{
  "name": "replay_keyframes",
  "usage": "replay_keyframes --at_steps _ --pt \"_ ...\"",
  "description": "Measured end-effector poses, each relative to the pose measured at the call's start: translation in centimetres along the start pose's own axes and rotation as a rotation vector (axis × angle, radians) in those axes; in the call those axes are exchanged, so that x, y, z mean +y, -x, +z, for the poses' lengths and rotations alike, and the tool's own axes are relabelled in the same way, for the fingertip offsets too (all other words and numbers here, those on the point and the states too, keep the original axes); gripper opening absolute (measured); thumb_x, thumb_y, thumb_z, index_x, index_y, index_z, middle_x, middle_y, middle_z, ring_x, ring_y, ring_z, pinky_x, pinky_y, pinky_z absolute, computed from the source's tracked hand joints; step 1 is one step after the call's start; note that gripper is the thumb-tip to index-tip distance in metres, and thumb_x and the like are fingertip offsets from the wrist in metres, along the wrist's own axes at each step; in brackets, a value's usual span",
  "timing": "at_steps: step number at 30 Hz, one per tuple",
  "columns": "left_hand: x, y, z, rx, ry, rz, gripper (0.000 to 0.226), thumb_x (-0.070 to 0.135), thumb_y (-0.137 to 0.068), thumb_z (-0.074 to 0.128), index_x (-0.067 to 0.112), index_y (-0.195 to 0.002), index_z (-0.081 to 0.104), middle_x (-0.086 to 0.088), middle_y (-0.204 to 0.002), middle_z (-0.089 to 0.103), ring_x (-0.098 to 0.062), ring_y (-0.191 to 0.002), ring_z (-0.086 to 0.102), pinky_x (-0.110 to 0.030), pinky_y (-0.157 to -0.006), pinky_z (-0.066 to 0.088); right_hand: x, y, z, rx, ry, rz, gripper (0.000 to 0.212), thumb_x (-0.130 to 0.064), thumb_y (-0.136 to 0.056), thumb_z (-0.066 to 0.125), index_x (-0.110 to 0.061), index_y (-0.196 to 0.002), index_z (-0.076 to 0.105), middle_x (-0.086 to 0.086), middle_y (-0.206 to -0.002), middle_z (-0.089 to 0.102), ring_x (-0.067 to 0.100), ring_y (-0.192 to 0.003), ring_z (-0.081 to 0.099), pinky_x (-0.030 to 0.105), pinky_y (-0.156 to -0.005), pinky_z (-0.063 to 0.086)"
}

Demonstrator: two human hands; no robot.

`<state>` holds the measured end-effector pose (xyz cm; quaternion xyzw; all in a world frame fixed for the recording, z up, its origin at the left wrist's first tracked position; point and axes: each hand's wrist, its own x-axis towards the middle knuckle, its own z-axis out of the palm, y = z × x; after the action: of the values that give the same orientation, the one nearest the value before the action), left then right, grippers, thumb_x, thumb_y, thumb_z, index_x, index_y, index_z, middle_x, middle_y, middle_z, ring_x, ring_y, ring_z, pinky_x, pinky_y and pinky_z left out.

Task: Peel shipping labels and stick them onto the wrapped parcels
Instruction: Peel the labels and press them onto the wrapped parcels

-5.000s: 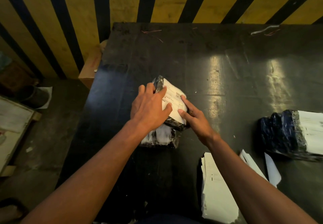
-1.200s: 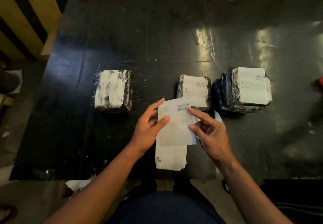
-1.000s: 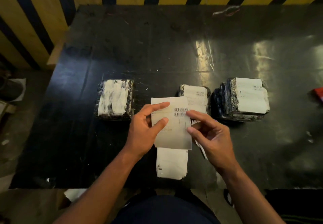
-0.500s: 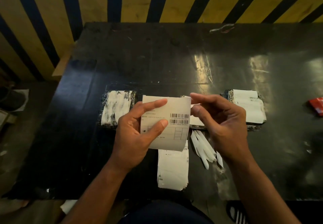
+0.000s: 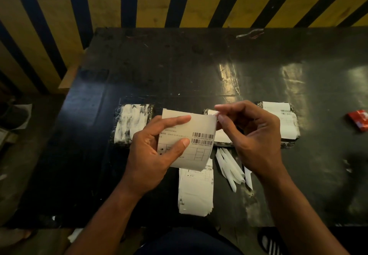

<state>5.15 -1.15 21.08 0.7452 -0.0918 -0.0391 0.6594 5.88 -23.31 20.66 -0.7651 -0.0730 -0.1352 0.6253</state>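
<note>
while both hands [image 5: 149, 153] [image 5: 254, 137] pinch one label [image 5: 199, 129], i count three parcels [image 5: 131, 125] mid-frame on the worktop [image 5: 179, 71], the middle one half hidden.

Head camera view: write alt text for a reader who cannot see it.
A person's left hand holds a barcoded shipping label above a black table while the right hand pinches its top right corner. Behind stand three wrapped parcels: the left parcel unlabelled, the right parcel labelled, the middle one mostly hidden. A label stack lies nearer.
</note>
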Motion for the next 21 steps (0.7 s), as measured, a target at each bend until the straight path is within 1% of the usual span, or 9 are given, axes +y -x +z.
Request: replay_keyframes --at_steps 4,8,11,12,13,15,17,19,21 --pt "-0.1 0.0 0.1 -0.007 0.01 -0.004 0.041 0.021 -0.082 0.073 0.023 -0.123 0.069 -0.001 -0.124 0.065 -0.011 -0.121 0.066 -0.025 -0.082 0.063 0.0 0.0 -0.2 -0.01 -0.018 0.012 0.007 -0.005 -0.096 0.07 -0.006 -0.103 0.071 0.002 -0.098 0.076 0.029 -0.092 0.075 0.047 -0.075 0.065" --pt "-0.3 -0.3 0.1 -0.022 0.043 -0.011 0.04 0.019 -0.083 0.073 0.02 -0.122 0.07 -0.002 -0.126 0.065 -0.014 -0.122 0.066 -0.029 -0.085 0.063 -0.4 -0.2 -0.4 -0.02 -0.103 0.052 0.009 -0.003 -0.095 0.07 -0.005 -0.104 0.071 0.005 -0.098 0.077 0.03 -0.093 0.076 0.048 -0.077 0.065" --pt "-0.6 -0.8 0.1 -0.025 0.054 -0.008 0.039 0.02 -0.082 0.074 0.02 -0.121 0.069 -0.002 -0.132 0.061 -0.012 -0.124 0.064 -0.031 -0.089 0.062 -0.8 -0.2 -0.3 -0.008 -0.175 0.087 0.01 0.0 -0.094 0.069 -0.003 -0.104 0.07 0.009 -0.097 0.077 0.03 -0.092 0.077 0.044 -0.078 0.065" --pt "-0.8 -1.0 0.2 -0.008 0.024 0.012 0.039 0.024 -0.083 0.078 0.022 -0.121 0.069 -0.001 -0.136 0.057 -0.012 -0.127 0.061 -0.03 -0.092 0.061 -0.8 -0.2 -0.3 -0.002 -0.193 0.094 0.01 0.001 -0.094 0.069 -0.002 -0.104 0.07 0.01 -0.096 0.077 0.029 -0.091 0.077 0.042 -0.079 0.065" --pt "-1.0 -1.1 0.2 0.033 -0.055 0.046 0.04 0.031 -0.084 0.082 0.027 -0.122 0.069 0.001 -0.14 0.052 -0.012 -0.132 0.057 -0.027 -0.098 0.058 -0.9 -0.2 -0.2 0.004 -0.205 0.099 0.01 0.001 -0.094 0.068 -0.002 -0.103 0.069 0.01 -0.096 0.077 0.029 -0.09 0.077 0.04 -0.079 0.065" --pt "-1.1 -1.4 0.4 0.127 -0.244 0.12 0.04 0.045 -0.083 0.077 0.037 -0.121 0.068 0.007 -0.141 0.049 -0.011 -0.136 0.05 -0.021 -0.104 0.051 -1.0 -0.2 0.1 0.019 -0.198 0.104 0.01 0.0 -0.093 0.069 -0.005 -0.102 0.069 0.008 -0.097 0.077 0.028 -0.091 0.077 0.038 -0.08 0.064" --pt "-0.7 -1.6 1.1 0.138 -0.284 0.179 0.039 0.045 -0.084 0.074 0.034 -0.121 0.067 0.005 -0.131 0.056 -0.015 -0.126 0.056 -0.021 -0.1 0.053 -1.1 -0.2 0.4 0.033 -0.179 0.1 0.013 0.0 -0.091 0.072 -0.009 -0.102 0.07 0.005 -0.096 0.077 0.025 -0.09 0.076 0.036 -0.081 0.064" --pt "0.0 -1.7 2.0 0.091 -0.245 0.209 0.038 0.039 -0.086 0.075 0.028 -0.121 0.067 0.002 -0.12 0.064 -0.018 -0.111 0.065 -0.025 -0.092 0.057 -1.2 -0.2 0.7 0.035 -0.185 0.084 0.017 0.002 -0.09 0.073 -0.006 -0.104 0.07 0.006 -0.092 0.076 0.024 -0.084 0.076 0.035 -0.08 0.063" --pt "0.5 -1.8 2.9 0.065 -0.194 0.212 0.037 0.034 -0.087 0.077 0.023 -0.121 0.068 0.001 -0.113 0.068 -0.02 -0.105 0.069 -0.027 -0.088 0.059 -1.3 -0.1 0.9 0.028 -0.187 0.073 0.018 0.002 -0.09 0.074 -0.004 -0.106 0.069 0.008 -0.091 0.076 0.025 -0.084 0.076 0.037 -0.081 0.063"
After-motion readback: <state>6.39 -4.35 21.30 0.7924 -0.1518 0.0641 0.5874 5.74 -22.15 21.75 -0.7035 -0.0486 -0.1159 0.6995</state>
